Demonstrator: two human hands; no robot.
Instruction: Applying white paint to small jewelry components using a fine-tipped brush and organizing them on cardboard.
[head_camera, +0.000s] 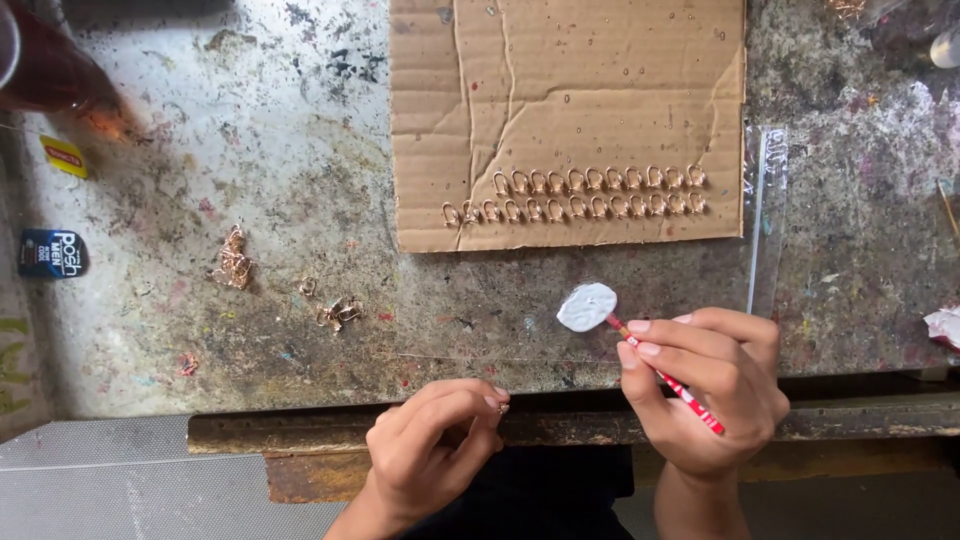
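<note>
My right hand (705, 385) holds a thin red stick (668, 380) like a pencil, its tip touching a white blob of paste (587, 306) on the worktop. At the table's front edge my left hand (435, 450) pinches a tiny copper-coloured ring piece (503, 407) between thumb and fingertips. Two rows of several small copper ring pieces (575, 194) stand along the lower part of a brown cardboard sheet (565, 80).
Loose copper pieces lie in a pile (232, 262) and a smaller cluster (338, 312) at the left. A clear plastic bag (766, 215) lies right of the cardboard. A dark red container (50, 70) stands top left, with a yellow tag (64, 156) and blue packet (52, 253) below it.
</note>
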